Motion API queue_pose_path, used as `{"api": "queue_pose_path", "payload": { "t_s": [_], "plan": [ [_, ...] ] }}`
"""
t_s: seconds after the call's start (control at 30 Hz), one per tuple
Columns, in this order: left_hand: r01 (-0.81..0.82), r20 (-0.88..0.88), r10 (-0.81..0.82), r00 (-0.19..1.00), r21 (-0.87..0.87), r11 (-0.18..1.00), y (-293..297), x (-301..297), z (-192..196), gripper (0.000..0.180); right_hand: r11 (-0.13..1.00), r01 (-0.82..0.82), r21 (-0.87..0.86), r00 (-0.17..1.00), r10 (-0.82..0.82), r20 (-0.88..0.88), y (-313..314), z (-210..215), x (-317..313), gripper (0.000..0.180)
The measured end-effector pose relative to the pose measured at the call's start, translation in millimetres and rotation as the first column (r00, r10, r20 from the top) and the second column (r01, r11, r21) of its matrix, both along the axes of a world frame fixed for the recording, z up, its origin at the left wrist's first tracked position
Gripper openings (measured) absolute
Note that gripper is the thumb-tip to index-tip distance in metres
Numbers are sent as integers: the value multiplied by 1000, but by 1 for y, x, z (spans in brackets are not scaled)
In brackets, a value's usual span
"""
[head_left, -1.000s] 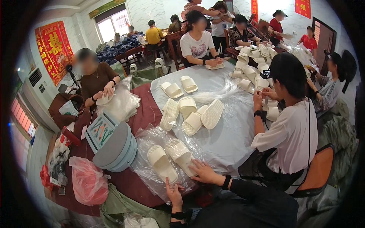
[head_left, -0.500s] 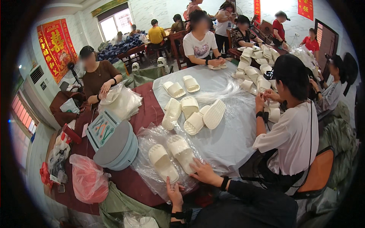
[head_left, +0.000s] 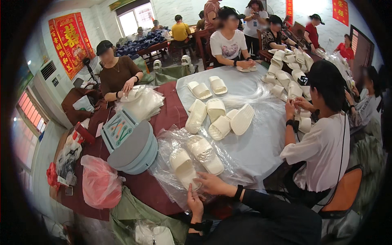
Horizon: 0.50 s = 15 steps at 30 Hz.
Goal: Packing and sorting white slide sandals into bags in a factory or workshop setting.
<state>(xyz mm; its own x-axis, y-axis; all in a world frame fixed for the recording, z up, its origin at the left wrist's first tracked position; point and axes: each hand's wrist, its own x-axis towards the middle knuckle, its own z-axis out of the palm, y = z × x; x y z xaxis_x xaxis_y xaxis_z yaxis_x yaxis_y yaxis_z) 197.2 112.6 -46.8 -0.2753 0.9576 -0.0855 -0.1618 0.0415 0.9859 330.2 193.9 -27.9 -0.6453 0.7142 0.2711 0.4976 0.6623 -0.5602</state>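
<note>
- Slippers (head_left: 196, 161) — a white pair — lie side by side inside clear plastic bags (head_left: 171, 143) at the table's near edge.
- Right hand (head_left: 212, 183) rests flat, fingers spread, pinning the plastic; left hand (head_left: 195, 201) touches the bag's edge, fingers loose, gripping nothing.
- Round table (head_left: 261, 139) under grey cloth; crowded workroom, co-workers sorting more slippers.

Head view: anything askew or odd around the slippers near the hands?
Nothing damaged or spilled. The two white foam slippers by the right hand and left hand lie at slightly different angles on crumpled clear plastic bags. The loose white slippers further up the table lie jumbled, some tipped on edge.
</note>
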Motion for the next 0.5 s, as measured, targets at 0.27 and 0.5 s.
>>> {"api": "queue_pose_path", "payload": {
  "t_s": [0.27,0.5],
  "plan": [
    [25,-196,-17,980,38,999,-6,3,-1,39,996,56,65,989,-64,130,8,-7,-7,50],
    [39,-159,-29,987,58,998,-6,3,-9,39,978,201,50,979,-199,-32,26,3,-2,34]
  ]
}}
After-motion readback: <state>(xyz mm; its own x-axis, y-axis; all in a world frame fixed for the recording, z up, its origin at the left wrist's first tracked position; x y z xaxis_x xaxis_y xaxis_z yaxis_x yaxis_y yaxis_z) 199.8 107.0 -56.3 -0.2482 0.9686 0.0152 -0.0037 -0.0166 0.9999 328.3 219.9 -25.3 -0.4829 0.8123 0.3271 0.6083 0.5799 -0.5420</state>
